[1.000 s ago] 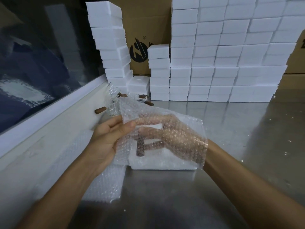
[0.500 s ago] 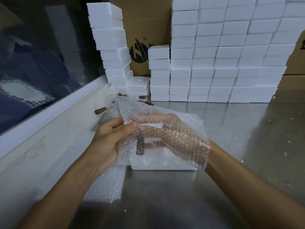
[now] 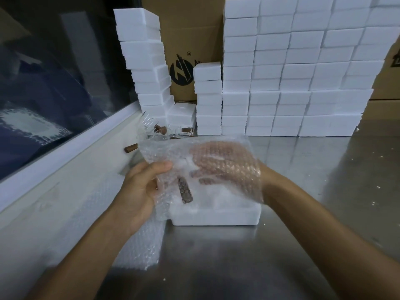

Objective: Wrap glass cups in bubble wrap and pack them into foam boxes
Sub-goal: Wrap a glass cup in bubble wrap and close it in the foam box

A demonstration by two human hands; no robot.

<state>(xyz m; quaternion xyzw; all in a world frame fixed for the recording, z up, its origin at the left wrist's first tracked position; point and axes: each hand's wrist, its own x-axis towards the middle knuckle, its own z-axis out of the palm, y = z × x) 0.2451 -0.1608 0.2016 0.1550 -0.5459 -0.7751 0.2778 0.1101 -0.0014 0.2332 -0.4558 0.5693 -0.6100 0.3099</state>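
bubble wrap point(image 3: 164, 154) pinched by left hand point(image 3: 138, 187); right hand point(image 3: 225, 167) fingers spread beneath, above foam box point(image 3: 216, 215).

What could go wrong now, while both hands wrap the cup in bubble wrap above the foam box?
1. The bubble wrap is still loose; the cup's brown handle shows low in it, so the cup might slip out onto the foam box.
2. The right hand lies under the wrap, which may make its hold less sure.
3. Unwrapped glass cups stand just behind; a wide movement could knock them.
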